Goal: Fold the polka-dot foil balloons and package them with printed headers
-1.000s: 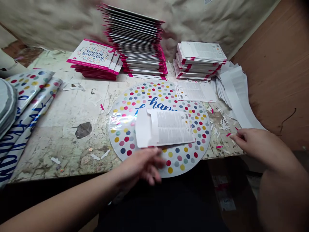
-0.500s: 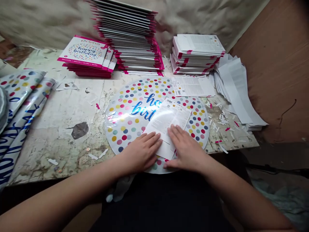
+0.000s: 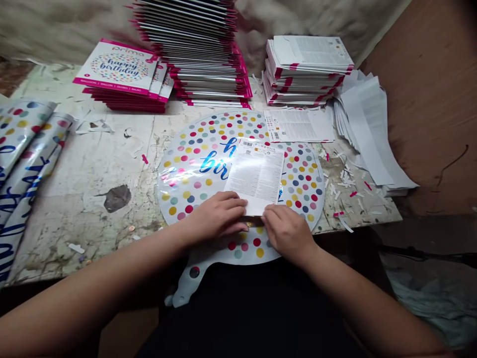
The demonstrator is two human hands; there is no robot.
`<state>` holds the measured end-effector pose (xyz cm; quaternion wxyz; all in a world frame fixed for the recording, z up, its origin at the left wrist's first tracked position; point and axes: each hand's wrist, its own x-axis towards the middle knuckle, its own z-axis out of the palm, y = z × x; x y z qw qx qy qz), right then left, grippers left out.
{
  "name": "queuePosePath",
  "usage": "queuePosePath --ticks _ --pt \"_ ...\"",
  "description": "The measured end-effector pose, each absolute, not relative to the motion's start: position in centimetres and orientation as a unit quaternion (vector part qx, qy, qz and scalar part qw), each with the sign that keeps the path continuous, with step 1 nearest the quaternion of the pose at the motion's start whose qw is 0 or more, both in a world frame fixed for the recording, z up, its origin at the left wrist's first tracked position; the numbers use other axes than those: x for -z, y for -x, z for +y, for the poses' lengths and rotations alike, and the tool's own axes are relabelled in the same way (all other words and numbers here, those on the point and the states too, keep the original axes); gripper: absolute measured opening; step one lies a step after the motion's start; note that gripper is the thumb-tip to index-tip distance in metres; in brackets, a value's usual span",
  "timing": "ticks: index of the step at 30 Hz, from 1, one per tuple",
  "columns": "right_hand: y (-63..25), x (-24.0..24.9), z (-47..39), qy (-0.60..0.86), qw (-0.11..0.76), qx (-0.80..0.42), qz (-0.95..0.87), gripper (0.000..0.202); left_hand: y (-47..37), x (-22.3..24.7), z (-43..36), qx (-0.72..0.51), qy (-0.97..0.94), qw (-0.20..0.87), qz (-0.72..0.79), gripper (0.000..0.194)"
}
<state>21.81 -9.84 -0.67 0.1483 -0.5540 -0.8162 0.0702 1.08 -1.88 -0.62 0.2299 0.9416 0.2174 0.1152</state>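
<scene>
A flat, round foil balloon (image 3: 186, 194) with coloured dots and blue lettering lies on the table before me, its tail hanging over the front edge. On top of it is a white printed card packet (image 3: 255, 171), its small print and barcode facing up. My left hand (image 3: 219, 214) pinches the packet's near left corner, thumb below and fingers above. At the near right corner, my right hand (image 3: 288, 231) grips with curled fingers. The packet's near edge is slightly raised off the balloon. Another printed packet (image 3: 298, 126) rests on the balloon's far right edge.
Pink-edged packets form a tall stack (image 3: 201, 54) at the back, beside a shorter pile (image 3: 115, 69). Bundled packets (image 3: 307, 72) and white paper sheets (image 3: 367, 119) stand at right. Folded foil balloons (image 3: 33, 149) lie at left. Paper scraps (image 3: 345, 179) litter the right side.
The packet has turned straighter, and its near edge has come up. My hands went from lying flat on it to gripping its near corners. More of the balloon's tail shows.
</scene>
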Motion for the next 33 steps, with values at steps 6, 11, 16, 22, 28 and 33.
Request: queuePosePath --ticks 6,11,16,22,28,33 --pt "-22.9 -0.2 -6.6 0.635 0.128 -0.216 -0.730 0.018 -2.6 0.4 -1.0 -0.117 -0.879 0.265 0.378 0.026" --pt "-23.4 -0.3 -5.6 0.606 0.082 -0.126 -0.781 0.024 -2.0 1.3 -0.8 -0.119 -0.933 0.164 0.298 0.030" --pt "-22.5 -1.4 -6.0 0.500 -0.074 -0.144 -0.851 0.056 1.5 0.7 -1.9 -0.078 -0.928 0.119 0.345 0.042" --pt "-20.4 -2.8 -6.3 0.520 -0.199 -0.048 -0.829 0.060 0.2 -2.7 -4.5 -0.072 -0.661 0.581 0.470 0.028" --pt "-21.1 -2.7 -7.7 0.480 0.045 0.099 -0.871 0.037 -2.7 -2.0 -3.5 -0.244 -0.217 0.822 0.467 0.015" --pt "-20.9 -2.0 -8.4 0.470 0.133 0.113 -0.866 0.034 -3.3 -0.9 -3.1 -0.282 -0.182 0.818 0.467 0.016"
